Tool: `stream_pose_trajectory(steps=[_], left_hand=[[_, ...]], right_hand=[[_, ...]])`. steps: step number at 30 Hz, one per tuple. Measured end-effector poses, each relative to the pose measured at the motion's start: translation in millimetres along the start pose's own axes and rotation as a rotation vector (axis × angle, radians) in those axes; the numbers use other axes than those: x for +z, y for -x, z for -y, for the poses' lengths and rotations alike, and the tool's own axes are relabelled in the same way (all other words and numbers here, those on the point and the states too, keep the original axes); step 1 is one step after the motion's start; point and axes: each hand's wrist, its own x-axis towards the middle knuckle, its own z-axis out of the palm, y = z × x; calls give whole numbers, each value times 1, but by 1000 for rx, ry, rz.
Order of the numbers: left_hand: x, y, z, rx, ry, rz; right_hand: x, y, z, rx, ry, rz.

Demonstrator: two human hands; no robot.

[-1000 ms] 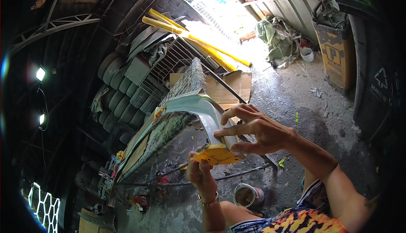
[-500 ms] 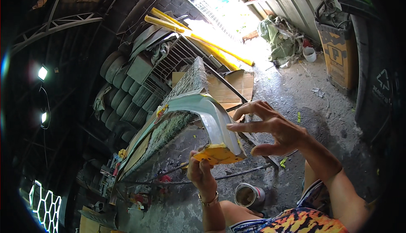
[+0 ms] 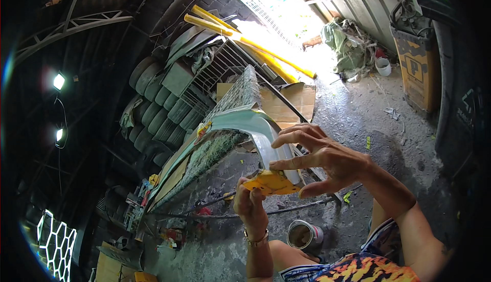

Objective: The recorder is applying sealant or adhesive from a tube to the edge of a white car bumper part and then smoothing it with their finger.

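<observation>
I judged the step in hand to be working filler onto the pale green car panel (image 3: 240, 121), which lay on a mesh-covered stand above the concrete floor (image 3: 358, 113). My left hand (image 3: 250, 202) pinched a yellow spreader (image 3: 271, 182) against the panel's curved end. My right hand (image 3: 327, 159) hovered just beside it, fingers spread, holding nothing. The next move, I reckoned, called for steadying the panel's edge and drawing the spreader evenly along the curve. A tin can (image 3: 304, 234) stood near my knee.
</observation>
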Motion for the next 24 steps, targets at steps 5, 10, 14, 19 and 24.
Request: stream_pose_trajectory(steps=[5, 10, 14, 19, 24], left_hand=[[7, 2, 2, -63, 40, -26], [-1, 1, 5, -27, 43, 0], [7, 0, 2, -59, 85, -23], [5, 1, 5, 4, 60, 11], [-9, -8, -5, 25, 75, 52]], right_hand=[[0, -15, 14, -119, -42, 65], [-21, -2, -4, 98, -56, -75], [-12, -3, 1, 56, 77, 17], [-11, 9, 7, -111, -42, 48], [-7, 22, -20, 159, -383, -204]])
